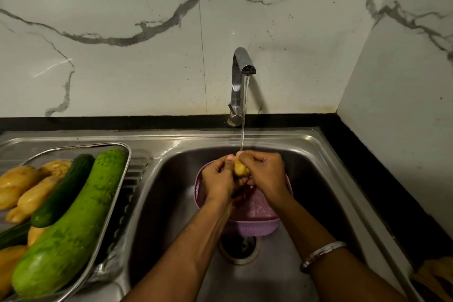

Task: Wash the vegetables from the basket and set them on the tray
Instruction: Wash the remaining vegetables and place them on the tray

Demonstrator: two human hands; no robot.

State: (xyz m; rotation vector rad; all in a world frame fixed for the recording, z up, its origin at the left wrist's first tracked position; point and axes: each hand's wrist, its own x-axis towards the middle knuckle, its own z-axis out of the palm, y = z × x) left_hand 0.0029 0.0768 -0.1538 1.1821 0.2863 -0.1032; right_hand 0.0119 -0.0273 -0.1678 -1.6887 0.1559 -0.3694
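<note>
Both hands hold a small yellow-brown vegetable under the running water, over the sink basin. My left hand grips its left side and my right hand curls over its right side. Below my hands a lilac plastic basket sits in the basin, its inside largely hidden by my arms. On the drainboard at the left stands a steel mesh tray. It carries a big pale green gourd, a dark green cucumber and several yellow vegetables.
A chrome tap rises behind the steel sink and pours a thin stream. The drain lies just in front of the basket. A black counter edge runs along the right, below marble walls.
</note>
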